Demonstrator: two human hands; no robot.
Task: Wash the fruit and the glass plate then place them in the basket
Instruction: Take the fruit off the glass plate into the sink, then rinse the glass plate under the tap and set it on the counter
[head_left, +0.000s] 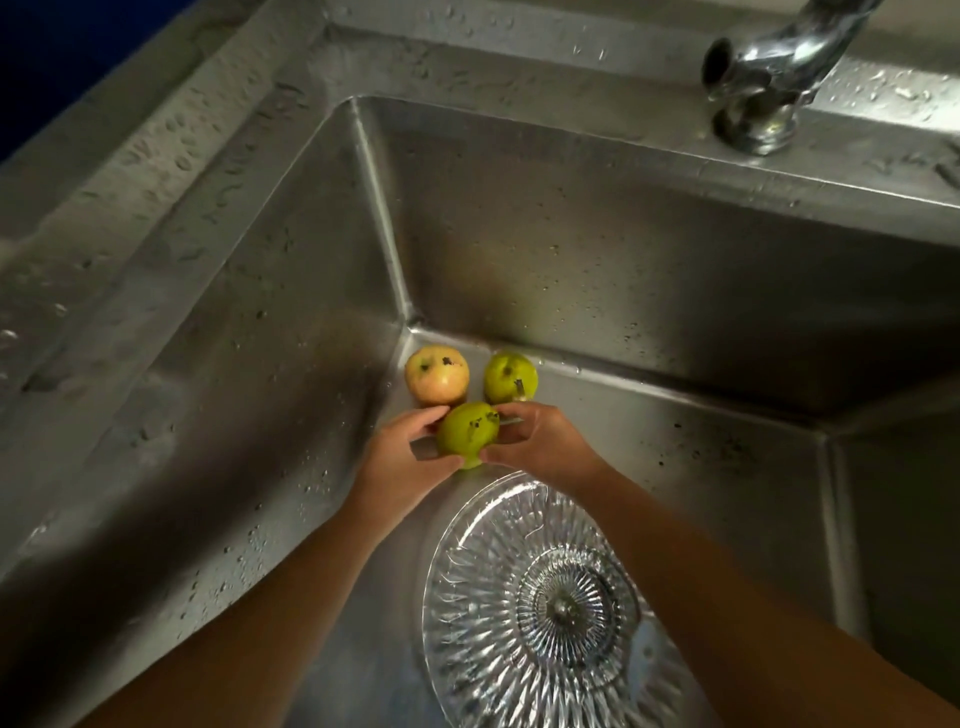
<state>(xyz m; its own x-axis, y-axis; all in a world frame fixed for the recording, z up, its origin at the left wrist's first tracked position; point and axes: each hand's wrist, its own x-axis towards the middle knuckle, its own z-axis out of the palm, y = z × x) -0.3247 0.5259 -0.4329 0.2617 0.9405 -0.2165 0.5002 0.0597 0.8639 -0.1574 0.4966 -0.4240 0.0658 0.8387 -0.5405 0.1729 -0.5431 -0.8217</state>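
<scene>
Head view looks down into a steel sink (597, 249), wet with droplets, with the tap (769, 73) at the far right and no water visibly running from it. On the sink floor near the viewer lies the glass plate (524, 608), flat and seemingly over the drain. Beyond it, in the far left corner, three fruits sit close together: a yellow-red fruit (436, 375), a green fruit (510, 378) to its right, and a nearer green one (467, 434) with dark specks on its skin. No basket is in view.

Both hands close on that nearer fruit: the left hand (402, 460) cups its left side, the right hand (540, 441) its right, fingers wrapped partly round.

The step looks like rubbing this fruit clean. Doing it well probably means bringing it under the tap, starting the water, and turning it between the palms so the specks get rubbed from every side. Wet skin may be slippery, so a cupped grip low over the sink would guard against a drop onto the plate.
</scene>
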